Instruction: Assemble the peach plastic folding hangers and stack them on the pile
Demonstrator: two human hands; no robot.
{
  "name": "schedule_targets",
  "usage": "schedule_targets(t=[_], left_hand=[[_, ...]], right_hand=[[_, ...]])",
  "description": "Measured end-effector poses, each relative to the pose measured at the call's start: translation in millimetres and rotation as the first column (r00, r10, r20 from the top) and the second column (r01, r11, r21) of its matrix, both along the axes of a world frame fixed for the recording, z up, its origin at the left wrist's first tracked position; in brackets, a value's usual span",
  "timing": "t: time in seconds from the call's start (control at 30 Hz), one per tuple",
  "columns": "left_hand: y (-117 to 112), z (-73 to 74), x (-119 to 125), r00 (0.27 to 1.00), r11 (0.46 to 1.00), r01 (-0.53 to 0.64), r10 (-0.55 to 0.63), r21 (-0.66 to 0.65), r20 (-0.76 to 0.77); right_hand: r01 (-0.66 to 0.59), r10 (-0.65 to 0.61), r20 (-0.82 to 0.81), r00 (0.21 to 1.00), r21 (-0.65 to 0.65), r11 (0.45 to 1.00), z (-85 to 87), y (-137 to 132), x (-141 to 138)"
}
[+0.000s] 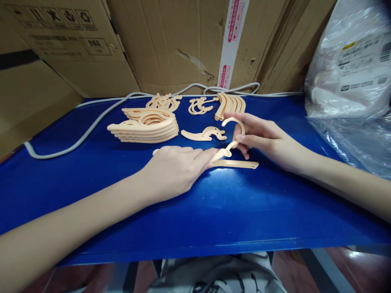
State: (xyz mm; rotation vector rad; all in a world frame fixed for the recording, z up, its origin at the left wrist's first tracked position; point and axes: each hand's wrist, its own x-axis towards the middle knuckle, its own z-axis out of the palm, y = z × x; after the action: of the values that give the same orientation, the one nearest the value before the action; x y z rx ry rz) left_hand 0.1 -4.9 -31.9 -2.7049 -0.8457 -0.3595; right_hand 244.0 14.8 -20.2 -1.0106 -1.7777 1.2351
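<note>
My left hand (177,167) is closed around a cream plastic hanger arm (221,154), most of it hidden under the fingers. Between the thumb and fingers of my right hand (259,132) is a curved hanger hook (241,122), its lower end meeting the hanger arm. Below them, a straight cream hanger bar (238,164) reaches out to the right past my left hand. Just beyond both hands, a curved hanger piece (204,134) lies flat on the blue table (232,215).
A stack of folded hangers (143,130) stands at the left. Behind lie loose pieces (163,101), several hooks (200,106) and a row of hanger arms (233,103). A white cable (100,118) runs along the cardboard (183,40). Plastic bags (345,77) sit at the right.
</note>
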Motion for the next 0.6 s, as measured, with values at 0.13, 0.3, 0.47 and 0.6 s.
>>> schedule_targets(t=[0.13, 0.3, 0.47, 0.6], left_hand=[[1, 0.4, -1, 1.0, 0.999, -0.014, 0.014, -0.03, -0.001], [-2, 7.7, 1, 0.996, 0.995, -0.026, 0.034, -0.096, 0.088], [-5, 17.5, 5, 0.958, 0.914, -0.052, 0.159, -0.404, 0.238], [-1, 22.8, 3, 0.87, 0.708, -0.014, 0.357, -0.706, 0.34]], right_hand=[[-0.008, 0.008, 0.003, 1.0, 0.011, 1.0, -2.1, 1, 2], [-0.022, 0.022, -0.003, 1.0, 0.113, 0.993, -4.7, 0, 1], [-0.037, 0.035, 0.014, 0.999, 0.182, 0.983, -2.2, -8, -6], [-0.12, 0.082, 0.144, 0.986, 0.282, 0.952, -2.4, -10, -5]])
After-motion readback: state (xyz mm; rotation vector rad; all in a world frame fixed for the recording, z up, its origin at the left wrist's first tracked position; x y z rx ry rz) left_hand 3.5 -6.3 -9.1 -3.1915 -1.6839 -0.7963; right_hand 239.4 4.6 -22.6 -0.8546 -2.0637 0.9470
